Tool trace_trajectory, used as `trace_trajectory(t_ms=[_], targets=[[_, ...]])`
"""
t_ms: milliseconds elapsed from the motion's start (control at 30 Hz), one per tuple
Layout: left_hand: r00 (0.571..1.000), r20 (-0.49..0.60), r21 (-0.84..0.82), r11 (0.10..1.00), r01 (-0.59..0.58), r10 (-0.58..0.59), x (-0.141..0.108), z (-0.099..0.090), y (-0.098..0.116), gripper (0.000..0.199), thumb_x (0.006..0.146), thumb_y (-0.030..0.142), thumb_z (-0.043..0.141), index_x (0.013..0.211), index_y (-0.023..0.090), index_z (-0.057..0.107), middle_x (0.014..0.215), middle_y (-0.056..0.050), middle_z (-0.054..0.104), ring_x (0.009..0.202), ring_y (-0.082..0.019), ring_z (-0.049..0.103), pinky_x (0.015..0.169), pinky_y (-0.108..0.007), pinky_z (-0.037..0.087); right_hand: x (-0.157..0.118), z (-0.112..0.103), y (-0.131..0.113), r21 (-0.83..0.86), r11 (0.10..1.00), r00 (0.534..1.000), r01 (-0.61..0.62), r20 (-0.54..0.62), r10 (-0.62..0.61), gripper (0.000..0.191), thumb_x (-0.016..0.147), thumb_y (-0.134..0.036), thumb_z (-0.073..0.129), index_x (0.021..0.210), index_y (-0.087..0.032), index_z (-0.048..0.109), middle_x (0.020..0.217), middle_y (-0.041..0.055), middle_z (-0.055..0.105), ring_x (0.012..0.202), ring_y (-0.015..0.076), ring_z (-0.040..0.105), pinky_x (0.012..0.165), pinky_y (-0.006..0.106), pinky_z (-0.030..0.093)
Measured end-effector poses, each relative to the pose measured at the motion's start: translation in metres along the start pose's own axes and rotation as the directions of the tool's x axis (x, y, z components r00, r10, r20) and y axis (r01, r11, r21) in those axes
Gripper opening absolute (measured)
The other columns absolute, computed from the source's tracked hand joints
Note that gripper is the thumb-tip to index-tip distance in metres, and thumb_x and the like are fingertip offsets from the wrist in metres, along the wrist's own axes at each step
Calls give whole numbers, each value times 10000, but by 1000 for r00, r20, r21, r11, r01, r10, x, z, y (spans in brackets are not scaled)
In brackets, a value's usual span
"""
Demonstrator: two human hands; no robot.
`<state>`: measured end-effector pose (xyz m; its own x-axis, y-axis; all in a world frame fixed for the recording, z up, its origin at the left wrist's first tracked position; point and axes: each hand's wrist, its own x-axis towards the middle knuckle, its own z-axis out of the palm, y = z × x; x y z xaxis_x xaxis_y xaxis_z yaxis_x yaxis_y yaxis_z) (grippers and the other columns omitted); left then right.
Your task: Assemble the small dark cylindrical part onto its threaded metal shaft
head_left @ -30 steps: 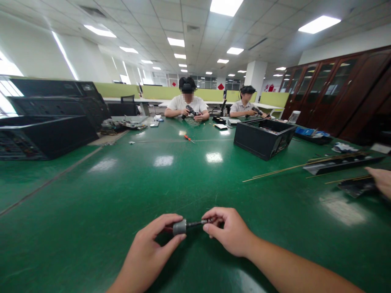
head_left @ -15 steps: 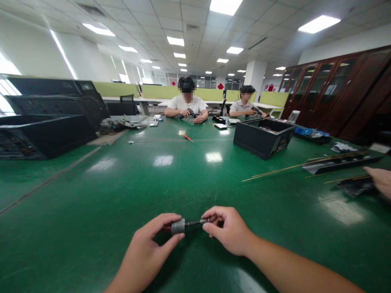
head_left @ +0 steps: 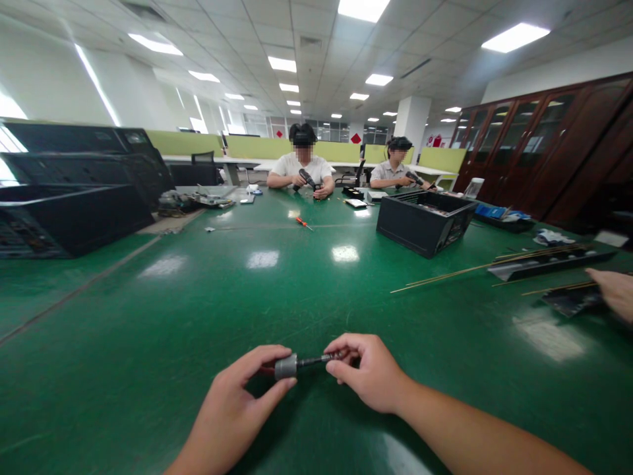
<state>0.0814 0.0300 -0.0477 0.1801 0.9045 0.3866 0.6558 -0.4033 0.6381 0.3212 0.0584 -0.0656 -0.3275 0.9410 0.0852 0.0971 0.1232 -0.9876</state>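
Observation:
Between my two hands, low over the green table (head_left: 297, 290), is a grey metal cylinder (head_left: 285, 367) joined to a thin dark shaft (head_left: 311, 361). My left hand (head_left: 242, 389) grips the cylinder from the left, with thumb below and fingers above. The fingertips of my right hand (head_left: 370, 373) pinch the right end of the shaft, hiding most of that end. The piece lies roughly level.
An orange screwdriver (head_left: 303, 223) lies mid-table. Black computer cases stand at right (head_left: 425, 221) and left (head_left: 74, 218). Thin brass rods (head_left: 445, 274) and dark metal strips are at right, near another person's hand (head_left: 613, 293). Two people sit opposite, holding drills.
The view has shifted very slightly. Both hands keep the same grip on the piece.

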Motion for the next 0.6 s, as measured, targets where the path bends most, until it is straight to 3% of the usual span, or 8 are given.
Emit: trace_trajectory(t_ms=[600], targets=[[1000, -23, 8, 1000, 3, -3, 2, -2, 1, 301, 803, 457, 730, 1046, 280, 723, 1013, -16, 754, 877, -192, 719, 808, -265, 597, 0, -1, -2, -11, 1000, 1000, 1, -3, -1, 184, 774, -195, 692, 949, -149, 727, 691, -1, 637, 604, 129, 595, 589, 250, 462]])
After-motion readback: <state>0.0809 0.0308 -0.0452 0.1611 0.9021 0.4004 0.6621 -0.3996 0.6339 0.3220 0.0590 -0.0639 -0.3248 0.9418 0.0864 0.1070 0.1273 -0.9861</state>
